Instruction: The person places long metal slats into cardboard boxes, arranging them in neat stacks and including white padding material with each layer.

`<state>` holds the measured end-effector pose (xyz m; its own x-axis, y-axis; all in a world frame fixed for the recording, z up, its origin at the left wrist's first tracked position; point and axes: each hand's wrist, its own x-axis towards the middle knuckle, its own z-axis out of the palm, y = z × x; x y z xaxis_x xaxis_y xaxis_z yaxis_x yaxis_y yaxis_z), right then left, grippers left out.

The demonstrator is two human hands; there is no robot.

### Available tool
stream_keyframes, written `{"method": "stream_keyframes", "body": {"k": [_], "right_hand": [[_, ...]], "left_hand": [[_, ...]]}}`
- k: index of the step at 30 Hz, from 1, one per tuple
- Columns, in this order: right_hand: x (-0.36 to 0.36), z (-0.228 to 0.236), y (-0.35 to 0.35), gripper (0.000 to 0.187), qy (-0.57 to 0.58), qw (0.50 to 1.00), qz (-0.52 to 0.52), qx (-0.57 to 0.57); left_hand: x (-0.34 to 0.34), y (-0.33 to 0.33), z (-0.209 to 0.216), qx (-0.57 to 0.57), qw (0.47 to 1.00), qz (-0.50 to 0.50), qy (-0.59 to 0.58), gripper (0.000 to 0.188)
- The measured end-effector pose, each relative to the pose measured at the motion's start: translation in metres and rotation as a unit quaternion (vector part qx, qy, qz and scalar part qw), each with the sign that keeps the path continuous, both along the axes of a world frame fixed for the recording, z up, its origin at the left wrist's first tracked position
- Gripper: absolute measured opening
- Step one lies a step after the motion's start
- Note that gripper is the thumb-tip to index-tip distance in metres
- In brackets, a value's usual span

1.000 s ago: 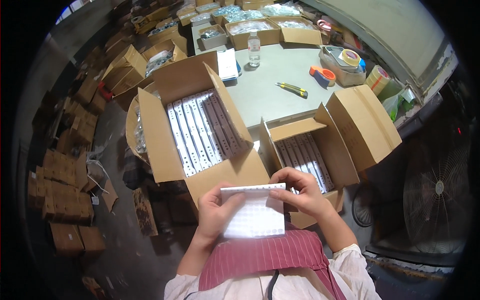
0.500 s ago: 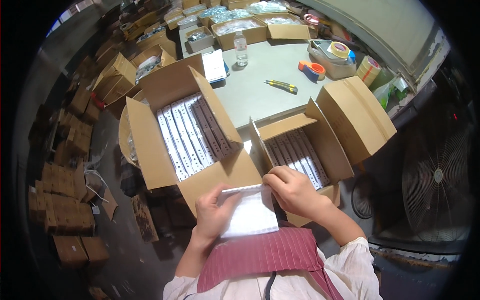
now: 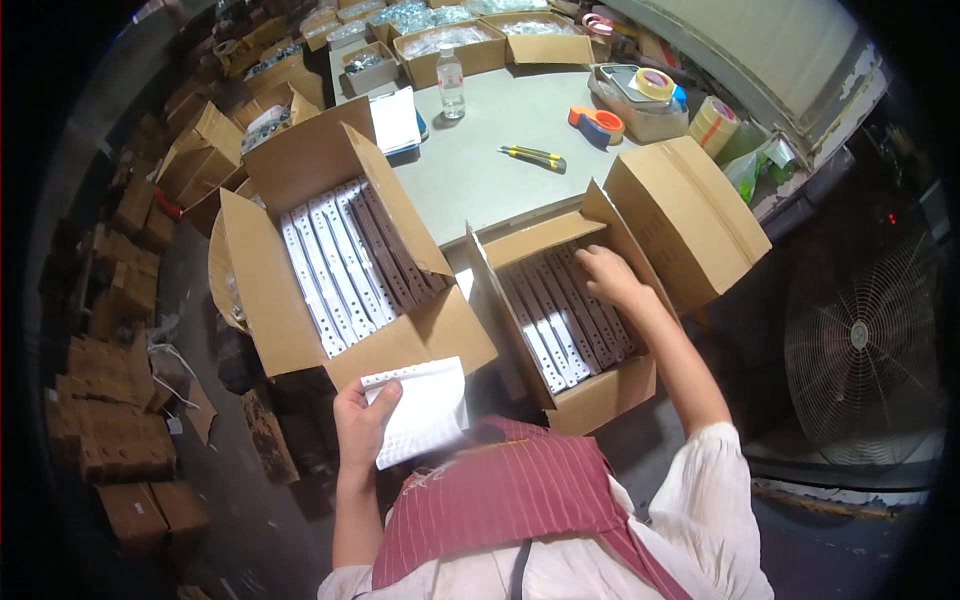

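My left hand (image 3: 362,420) grips a white sheet (image 3: 425,410) by its left side, thumb on top. Dark dots run along the sheet's upper edge. Reaching into the open right carton (image 3: 600,398), my right hand (image 3: 607,274) is at the far end of a row of upright flat packs (image 3: 565,320) with dotted edges. Its fingers are curled together; their tips and whatever they pinch are hidden. To the left, a larger open carton (image 3: 412,345) holds similar packs (image 3: 340,265), some white and some in brownish shadow.
On the table (image 3: 455,185) are a utility knife (image 3: 533,158), a water bottle (image 3: 450,85), an orange and blue tape dispenser (image 3: 597,127) and papers (image 3: 396,122). A closed carton (image 3: 690,215) stands at right, near a large fan (image 3: 858,338). Stacked cartons (image 3: 120,430) line the left side.
My right hand has let go of the white sheet and moved forward into the right carton. The left hand keeps the sheet, shifted leftward. The whole view has shifted slightly.
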<state>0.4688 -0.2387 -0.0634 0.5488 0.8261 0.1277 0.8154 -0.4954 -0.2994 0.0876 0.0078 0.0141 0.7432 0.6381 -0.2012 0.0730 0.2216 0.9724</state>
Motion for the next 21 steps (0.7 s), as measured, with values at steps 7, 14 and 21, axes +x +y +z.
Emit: {"method": "stream_keyframes", "body": {"k": [7, 14, 21], "right_hand": [[0.064, -0.067, 0.021, 0.038, -0.035, 0.971, 0.142, -0.188], [0.053, -0.055, 0.029, 0.024, -0.116, 0.951, 0.195, -0.211], [0.058, -0.068, 0.022, 0.021, -0.166, 0.958, 0.196, -0.126]], "left_hand": [[-0.014, -0.003, 0.009, -0.01, 0.998, 0.067, -0.007, 0.023], [-0.046, 0.0, 0.004, -0.042, 0.991, 0.125, 0.0, 0.015], [-0.047, 0.0, 0.0, -0.047, 0.987, 0.152, -0.008, 0.017]]}}
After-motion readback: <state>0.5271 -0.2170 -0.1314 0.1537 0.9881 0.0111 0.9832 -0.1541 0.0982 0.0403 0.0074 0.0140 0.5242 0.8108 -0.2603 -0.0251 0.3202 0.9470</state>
